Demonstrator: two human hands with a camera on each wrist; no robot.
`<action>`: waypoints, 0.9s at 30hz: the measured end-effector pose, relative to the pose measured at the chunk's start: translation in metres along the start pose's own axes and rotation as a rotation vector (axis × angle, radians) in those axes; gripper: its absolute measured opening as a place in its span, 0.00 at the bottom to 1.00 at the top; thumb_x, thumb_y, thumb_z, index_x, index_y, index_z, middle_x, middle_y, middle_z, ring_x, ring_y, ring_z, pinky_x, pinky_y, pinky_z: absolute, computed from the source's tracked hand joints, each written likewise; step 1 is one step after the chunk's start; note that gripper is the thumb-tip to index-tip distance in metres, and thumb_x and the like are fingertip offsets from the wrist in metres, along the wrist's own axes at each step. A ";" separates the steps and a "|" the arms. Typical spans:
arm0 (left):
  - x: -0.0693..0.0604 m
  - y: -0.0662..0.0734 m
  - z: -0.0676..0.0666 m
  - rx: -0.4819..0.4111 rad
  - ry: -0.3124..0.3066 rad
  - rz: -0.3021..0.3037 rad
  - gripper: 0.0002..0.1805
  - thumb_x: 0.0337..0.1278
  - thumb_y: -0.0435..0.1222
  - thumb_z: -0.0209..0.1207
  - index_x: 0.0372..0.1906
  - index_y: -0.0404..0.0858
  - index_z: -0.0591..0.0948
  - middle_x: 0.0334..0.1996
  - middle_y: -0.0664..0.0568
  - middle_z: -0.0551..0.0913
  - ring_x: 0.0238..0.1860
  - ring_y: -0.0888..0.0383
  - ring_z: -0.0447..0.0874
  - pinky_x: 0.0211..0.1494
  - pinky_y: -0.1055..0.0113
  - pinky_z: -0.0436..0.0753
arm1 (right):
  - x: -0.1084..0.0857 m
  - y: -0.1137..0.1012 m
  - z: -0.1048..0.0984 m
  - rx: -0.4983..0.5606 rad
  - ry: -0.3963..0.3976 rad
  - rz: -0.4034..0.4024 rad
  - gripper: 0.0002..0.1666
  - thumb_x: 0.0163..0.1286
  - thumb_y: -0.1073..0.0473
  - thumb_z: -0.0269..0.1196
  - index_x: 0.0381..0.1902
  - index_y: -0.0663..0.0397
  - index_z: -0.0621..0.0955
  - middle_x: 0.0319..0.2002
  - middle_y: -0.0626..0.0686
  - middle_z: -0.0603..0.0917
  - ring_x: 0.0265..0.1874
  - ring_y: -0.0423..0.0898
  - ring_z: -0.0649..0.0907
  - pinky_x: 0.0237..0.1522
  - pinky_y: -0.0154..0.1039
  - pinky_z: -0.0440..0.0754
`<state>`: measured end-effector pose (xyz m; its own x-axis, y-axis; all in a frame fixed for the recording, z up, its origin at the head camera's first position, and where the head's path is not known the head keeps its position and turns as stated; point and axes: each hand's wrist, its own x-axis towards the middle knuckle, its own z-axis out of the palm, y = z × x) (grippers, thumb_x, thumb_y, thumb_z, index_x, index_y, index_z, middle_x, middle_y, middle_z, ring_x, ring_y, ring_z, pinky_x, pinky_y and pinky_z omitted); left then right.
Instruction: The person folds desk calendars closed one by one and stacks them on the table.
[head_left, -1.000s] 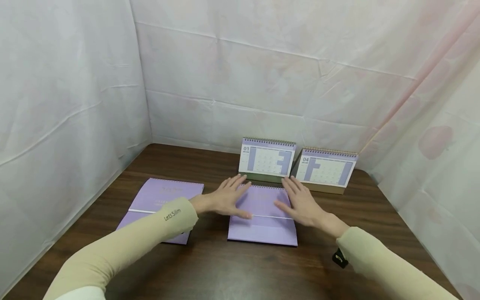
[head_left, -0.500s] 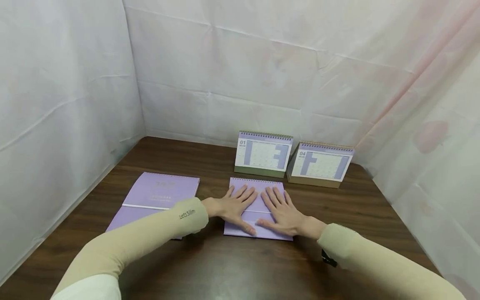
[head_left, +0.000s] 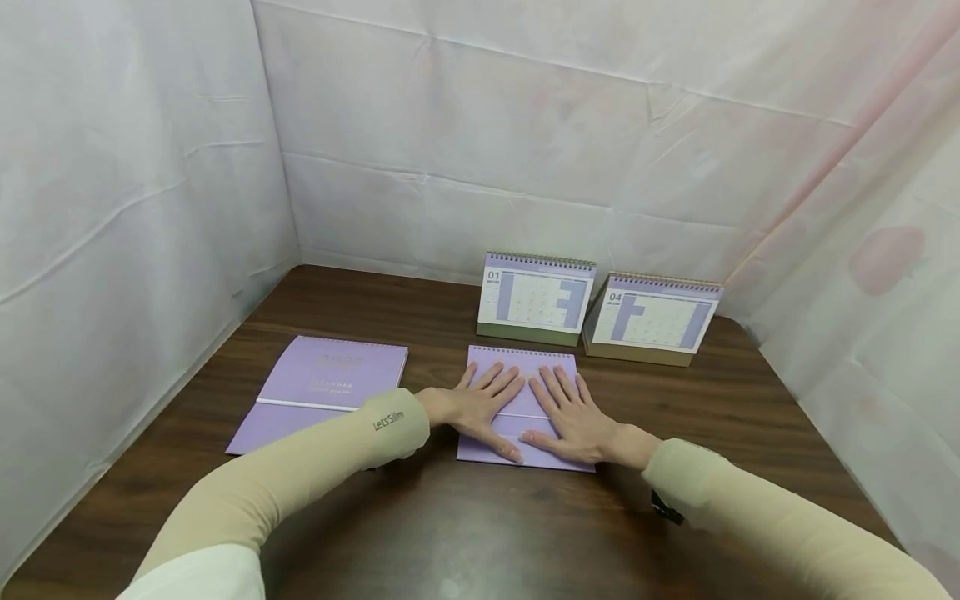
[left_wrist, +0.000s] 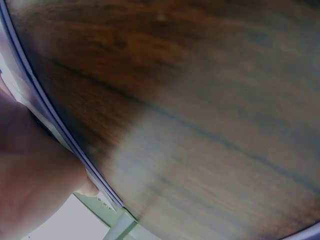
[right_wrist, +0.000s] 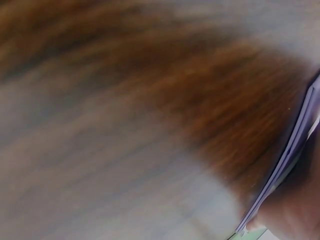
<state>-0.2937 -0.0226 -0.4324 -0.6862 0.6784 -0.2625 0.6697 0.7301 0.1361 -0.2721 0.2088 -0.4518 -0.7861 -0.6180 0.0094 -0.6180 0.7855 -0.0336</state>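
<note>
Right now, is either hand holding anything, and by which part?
Nothing is held. The left hand and right hand rest with fingers spread on the purple spiral-bound pad; neither grips it.

l fingers (head_left: 507, 392) spread, r fingers (head_left: 544, 397) ditto
</note>
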 end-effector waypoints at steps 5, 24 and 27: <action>-0.001 0.000 -0.001 0.001 -0.008 -0.002 0.68 0.38 0.80 0.47 0.77 0.47 0.34 0.78 0.52 0.29 0.78 0.48 0.25 0.76 0.39 0.32 | 0.000 0.001 0.002 0.013 0.013 -0.001 0.54 0.68 0.27 0.46 0.76 0.57 0.51 0.77 0.64 0.46 0.76 0.64 0.47 0.70 0.69 0.46; 0.003 -0.005 -0.011 -0.127 0.069 0.007 0.59 0.46 0.72 0.55 0.77 0.46 0.50 0.78 0.46 0.44 0.79 0.45 0.38 0.75 0.37 0.42 | 0.009 0.013 -0.013 0.147 0.087 0.053 0.40 0.74 0.37 0.46 0.71 0.60 0.64 0.73 0.66 0.59 0.73 0.66 0.57 0.68 0.69 0.55; 0.001 -0.008 -0.022 -0.212 0.185 -0.031 0.46 0.55 0.62 0.57 0.72 0.41 0.62 0.74 0.41 0.58 0.75 0.42 0.53 0.72 0.38 0.56 | 0.015 0.020 -0.026 0.257 0.203 0.154 0.32 0.75 0.45 0.49 0.61 0.68 0.74 0.64 0.71 0.71 0.65 0.69 0.67 0.63 0.69 0.63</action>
<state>-0.3060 -0.0260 -0.4131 -0.7583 0.6451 -0.0934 0.5870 0.7382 0.3324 -0.2963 0.2157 -0.4261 -0.8723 -0.4538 0.1820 -0.4888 0.8192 -0.2999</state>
